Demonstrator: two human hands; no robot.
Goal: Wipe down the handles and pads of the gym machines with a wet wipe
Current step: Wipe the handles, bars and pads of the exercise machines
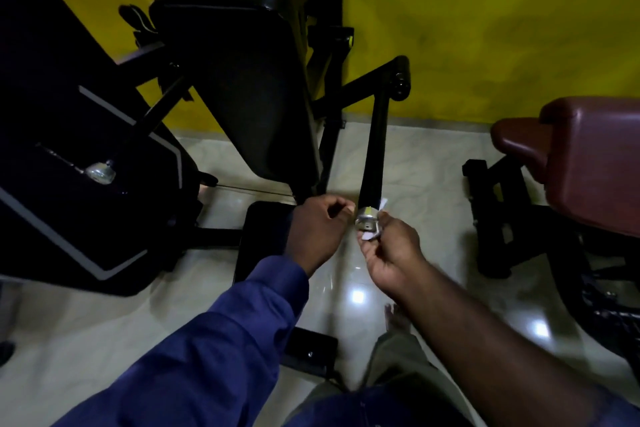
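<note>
Right hand [391, 253] pinches the wet wipe [370, 236] against the metal end cap [366, 220] of the black handle [372, 149], mid-scene. My left hand [317, 229] curls just left of it; whether it grips anything I cannot tell. Held so lightly, the wipe could slip from my fingertips. No container shows.

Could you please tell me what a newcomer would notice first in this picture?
At centre, the right hand pinches a wet wipe against the silver end cap of a black handle, the left hand curled beside it. Behind rise a yellow wall and a black back pad; a maroon pad sits at right.
</note>
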